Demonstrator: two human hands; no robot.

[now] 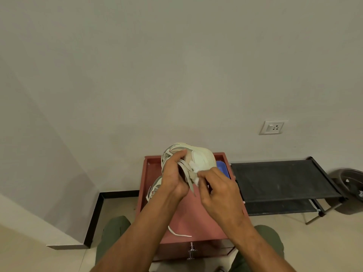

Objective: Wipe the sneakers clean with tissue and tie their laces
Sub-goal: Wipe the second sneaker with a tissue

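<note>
**Above the red desk, a sneaker held and wiped**

Above the red desk [196,218], a pale sneaker [196,156] is held up in the air, its toe pointing toward the wall and its sole side turned away from the camera. The left hand [172,173] grips it from the left, fingers curled over the tongue and upper, with the loose laces [187,171] hanging down between the two hands. The right hand [218,188] pinches a small wad of white tissue [193,169] in its fingertips and presses it against the side of the shoe, just beside the laces.

The second sneaker [155,186] lies on the desk below and to the left, mostly hidden behind the left wrist. One stray lace end [176,233] trails across the near part of the desktop. A blue object [223,167] sits at the far right corner of the desk, partly hidden by the raised shoe; what it is cannot be told.

To the right of the desk stands a black mesh rack [282,179], and beyond it a dark bin [351,185]. A wall socket [273,127] is on the wall above the rack. The person's knees in green trousers [114,230] show on either side of the desk.
</note>
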